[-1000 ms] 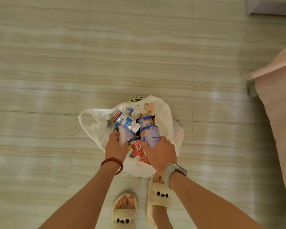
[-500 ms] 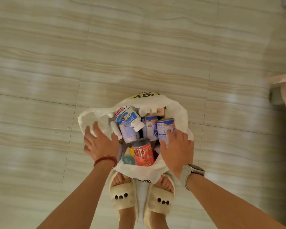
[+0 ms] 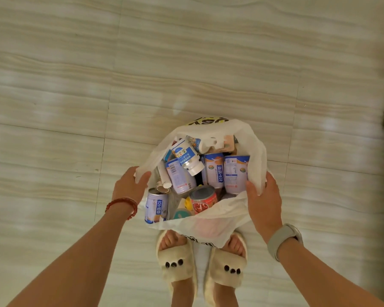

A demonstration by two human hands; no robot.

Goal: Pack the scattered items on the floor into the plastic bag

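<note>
I see the left hand (image 3: pixel 129 185) and right hand (image 3: pixel 264 200) each pinching the plastic bag (image 3: pixel 211 224) rim — gather both sides evenly, so the cans (image 3: pixel 217 171) don't tip.

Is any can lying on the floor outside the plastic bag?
No. All visible cans, such as the red can, sit inside the plastic bag, and the floor in view holds no loose item.

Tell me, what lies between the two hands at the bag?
In the head view, the open plastic bag spans between the left hand and right hand, showing blue-and-white cans, a red can and a white bottle.
</note>
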